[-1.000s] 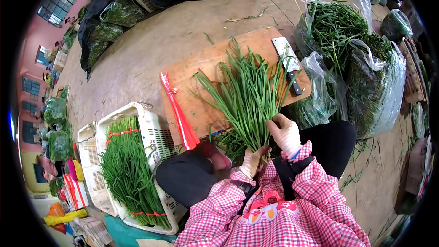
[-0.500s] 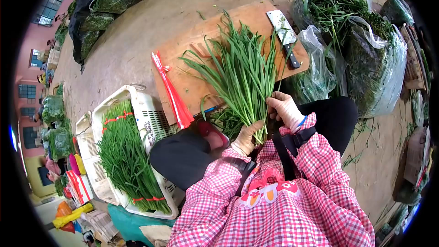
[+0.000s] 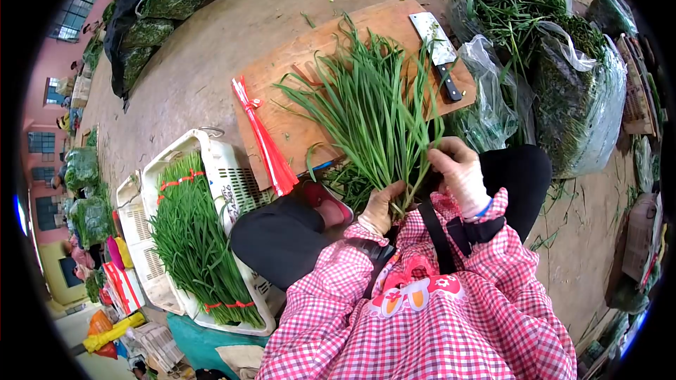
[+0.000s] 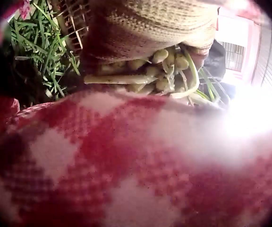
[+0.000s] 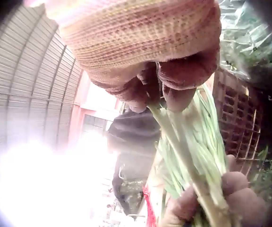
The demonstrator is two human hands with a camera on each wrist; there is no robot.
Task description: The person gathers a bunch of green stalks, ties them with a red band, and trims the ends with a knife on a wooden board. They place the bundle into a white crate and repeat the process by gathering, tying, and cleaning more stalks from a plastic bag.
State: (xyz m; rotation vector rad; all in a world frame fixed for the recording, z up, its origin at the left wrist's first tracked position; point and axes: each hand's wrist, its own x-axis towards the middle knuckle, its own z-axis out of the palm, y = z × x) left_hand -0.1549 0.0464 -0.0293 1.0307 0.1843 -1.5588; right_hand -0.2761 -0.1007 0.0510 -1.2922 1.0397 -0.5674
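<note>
In the head view, a fanned bunch of long, flat-leaved green stalks lies with its leaves over a wooden board. My gloved left hand grips the bunch low down, near its pale base. The left wrist view shows the whitish, bulb-like stalk ends clustered under the glove. My gloved right hand is at the bunch's right side, above the left hand. Its bare fingertips pinch a single stalk in the right wrist view, where the other hand's fingers show below around the bunch.
A cleaver lies on the board's right side, and a tied bundle of red strips on its left edge. Left of my knee stands a white crate of red-tied green bunches. Plastic bags stuffed with greens stand at the right.
My right hand has moved slightly right, away from the left hand, drawing a stalk outward. The left hand keeps its grip at the base. The head view tilted down earlier.
</note>
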